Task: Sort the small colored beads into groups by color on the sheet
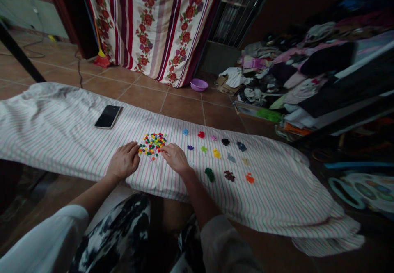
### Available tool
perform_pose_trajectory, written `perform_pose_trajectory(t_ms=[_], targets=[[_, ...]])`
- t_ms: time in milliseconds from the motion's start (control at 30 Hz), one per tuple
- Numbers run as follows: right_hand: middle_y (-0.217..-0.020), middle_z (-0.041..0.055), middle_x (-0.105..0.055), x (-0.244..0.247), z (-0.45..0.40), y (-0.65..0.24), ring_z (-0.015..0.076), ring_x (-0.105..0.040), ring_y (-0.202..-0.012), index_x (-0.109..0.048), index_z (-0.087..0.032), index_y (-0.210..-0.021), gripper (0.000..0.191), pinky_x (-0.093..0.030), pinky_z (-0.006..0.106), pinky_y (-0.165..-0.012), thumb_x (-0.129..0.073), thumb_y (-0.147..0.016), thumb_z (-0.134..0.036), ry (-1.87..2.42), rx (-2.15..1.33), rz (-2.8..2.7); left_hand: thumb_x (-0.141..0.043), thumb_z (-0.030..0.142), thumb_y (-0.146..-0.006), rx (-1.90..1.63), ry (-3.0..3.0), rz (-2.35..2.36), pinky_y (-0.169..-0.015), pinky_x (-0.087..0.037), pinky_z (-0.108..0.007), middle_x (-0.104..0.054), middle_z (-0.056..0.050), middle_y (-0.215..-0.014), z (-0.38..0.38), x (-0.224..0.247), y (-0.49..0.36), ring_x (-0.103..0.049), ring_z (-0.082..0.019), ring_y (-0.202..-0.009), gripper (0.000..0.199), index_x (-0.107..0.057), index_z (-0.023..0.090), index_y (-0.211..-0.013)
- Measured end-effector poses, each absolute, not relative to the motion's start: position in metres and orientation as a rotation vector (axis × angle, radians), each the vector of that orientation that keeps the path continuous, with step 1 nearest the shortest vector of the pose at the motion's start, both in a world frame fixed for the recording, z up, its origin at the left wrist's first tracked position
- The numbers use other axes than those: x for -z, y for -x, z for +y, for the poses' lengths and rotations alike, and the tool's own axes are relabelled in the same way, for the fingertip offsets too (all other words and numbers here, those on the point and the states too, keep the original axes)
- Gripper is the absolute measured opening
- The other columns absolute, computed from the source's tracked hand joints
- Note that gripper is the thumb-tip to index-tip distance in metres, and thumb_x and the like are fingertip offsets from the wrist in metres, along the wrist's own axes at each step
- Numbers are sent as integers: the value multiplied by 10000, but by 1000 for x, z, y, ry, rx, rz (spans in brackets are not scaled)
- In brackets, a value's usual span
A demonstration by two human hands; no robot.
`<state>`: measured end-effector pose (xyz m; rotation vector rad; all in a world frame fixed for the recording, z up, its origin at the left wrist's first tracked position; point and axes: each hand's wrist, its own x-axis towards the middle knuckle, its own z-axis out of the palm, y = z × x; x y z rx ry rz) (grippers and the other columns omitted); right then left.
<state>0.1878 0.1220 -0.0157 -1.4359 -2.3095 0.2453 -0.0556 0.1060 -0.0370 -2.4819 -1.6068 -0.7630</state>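
Note:
A loose pile of small multicoloured plastic pieces (154, 142) lies on the striped cloth between my hands. My left hand (124, 161) rests palm down on the cloth, fingers extended and their tips at the pile's left edge. At the pile's right edge, the fingers of my right hand (176, 158) are pinched together; whatever is in them is hidden. To the right, small groups sorted by colour are laid out in rows, among them red (201, 134), black (225, 142), yellow (216, 153), dark green (209, 174), brown (229, 175) and orange pieces (250, 178).
The striped cloth (277, 191) covers a long, low surface. A phone (108, 116) lies on it at left. Beyond are a floral curtain (166, 27), a purple basin (199, 85), a broom (101, 58) and heaped clothes (283, 68) at right.

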Motion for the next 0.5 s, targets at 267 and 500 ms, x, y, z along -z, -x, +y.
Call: perform_pose_trajectory(t_ms=[267, 500], targets=[[-930, 39, -675, 19, 125, -183, 192, -599, -916, -691, -220, -961, 142, -457, 304, -850, -556, -934, -189, 1507, -227, -2271, -410, 252, -900, 781, 2480, -1611, -1033, -469, -465, -663, -177, -1244, 106, 36, 55, -588, -293, -1213, 387, -647, 109, -1170], [-938, 29, -648, 16, 115, -184, 159, -605, -888, -654, -224, -930, 88, -467, 267, -817, -568, -922, -207, 1385, -399, -2118, -414, 242, -893, 775, 2479, -1596, -1041, -469, -458, -667, -171, -1244, 106, 36, 55, -597, -287, -1206, 386, -652, 95, -1159]])
